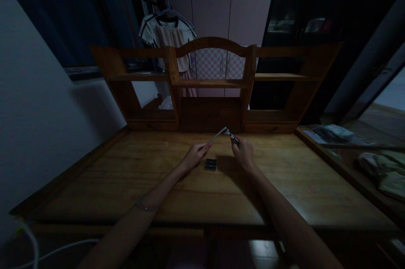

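Observation:
My right hand is closed round the dark handle of a razor, whose silvery head points up and to the left. A thin pale stick, possibly a small brush, is pinched in my left hand. The stick's far end meets the razor's head, or lies just in front of it; I cannot tell if they touch. Below and between both hands, a small dark pack with three dark bars lies on the wooden desk.
A wooden shelf unit with small drawers stands along the desk's far edge. Clothes on a hanger hang behind it. To the right are a lower surface with a folded cloth bundle and plastic-wrapped items. A white cable runs at lower left.

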Demonstrator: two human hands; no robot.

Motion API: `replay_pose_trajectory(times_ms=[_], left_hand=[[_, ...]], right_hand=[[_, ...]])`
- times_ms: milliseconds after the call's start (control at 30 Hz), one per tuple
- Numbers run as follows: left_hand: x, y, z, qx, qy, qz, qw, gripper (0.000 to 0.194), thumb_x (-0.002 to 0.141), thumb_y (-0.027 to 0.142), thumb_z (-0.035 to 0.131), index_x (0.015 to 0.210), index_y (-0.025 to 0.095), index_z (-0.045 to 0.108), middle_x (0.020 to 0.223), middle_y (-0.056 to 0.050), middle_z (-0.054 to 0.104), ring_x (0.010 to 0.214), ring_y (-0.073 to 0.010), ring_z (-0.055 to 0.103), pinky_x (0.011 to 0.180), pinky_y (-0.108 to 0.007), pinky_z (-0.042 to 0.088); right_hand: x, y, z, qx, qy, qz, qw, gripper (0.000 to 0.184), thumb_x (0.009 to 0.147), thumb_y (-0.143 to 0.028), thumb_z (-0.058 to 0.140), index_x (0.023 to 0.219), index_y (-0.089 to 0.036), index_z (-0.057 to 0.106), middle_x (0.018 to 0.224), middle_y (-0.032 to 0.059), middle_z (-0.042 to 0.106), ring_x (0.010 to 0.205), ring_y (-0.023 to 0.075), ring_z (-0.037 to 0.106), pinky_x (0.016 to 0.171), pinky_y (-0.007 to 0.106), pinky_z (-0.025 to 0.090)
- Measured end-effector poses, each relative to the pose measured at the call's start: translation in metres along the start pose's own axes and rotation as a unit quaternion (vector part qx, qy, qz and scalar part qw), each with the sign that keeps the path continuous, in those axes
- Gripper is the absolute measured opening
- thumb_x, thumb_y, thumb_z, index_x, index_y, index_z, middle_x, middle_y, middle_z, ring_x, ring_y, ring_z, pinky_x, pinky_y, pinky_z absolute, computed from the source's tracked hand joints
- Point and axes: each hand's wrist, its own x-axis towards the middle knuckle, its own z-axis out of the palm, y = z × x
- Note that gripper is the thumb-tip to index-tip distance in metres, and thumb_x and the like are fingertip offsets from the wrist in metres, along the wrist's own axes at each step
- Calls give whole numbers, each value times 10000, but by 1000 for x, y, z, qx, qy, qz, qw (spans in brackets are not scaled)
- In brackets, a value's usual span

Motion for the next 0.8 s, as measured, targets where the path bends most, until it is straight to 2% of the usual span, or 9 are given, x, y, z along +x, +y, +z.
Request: replay_pose_trajectory(times_ms=[133,333,433,600,800], left_hand=[[1,1,-1,12,23,-3,1000,477,847,570,378,602,165,433,545,39,369,512,-88,331,491,-225,245],[1,0,-1,34,15,2,999,493,845,588,363,599,166,425,542,39,362,523,-93,340,504,-228,252],[1,-1,-2,45,33,13,998,483,851,575,363,599,166,419,559,34,368,546,-97,350,520,-229,263],[1,-1,-1,44,9,18,999,475,866,554,346,610,164,432,560,34,374,537,-95,349,516,-230,261],[0,-1,-3,70,38,39,996,442,881,510,359,622,159,432,580,33,386,563,-94,364,544,-224,270]], right_hand=[[0,2,2,-2,8,-4,1000,293,902,-276,406,1002,-180,664,842,98,695,723,198,603,598,265,271],[0,2,3,-4,10,-3,1000,291,901,-282,412,1002,-182,666,833,98,694,719,196,596,594,265,263],[0,2,3,9,8,-7,1000,312,914,-295,390,1028,-182,658,852,98,694,719,190,599,595,261,267],[0,3,4,4,5,-10,1000,296,903,-278,406,1020,-183,661,833,90,694,715,193,599,597,263,268],[0,4,6,0,5,-12,1000,293,896,-266,410,1028,-181,657,856,98,693,731,201,598,606,264,276]])
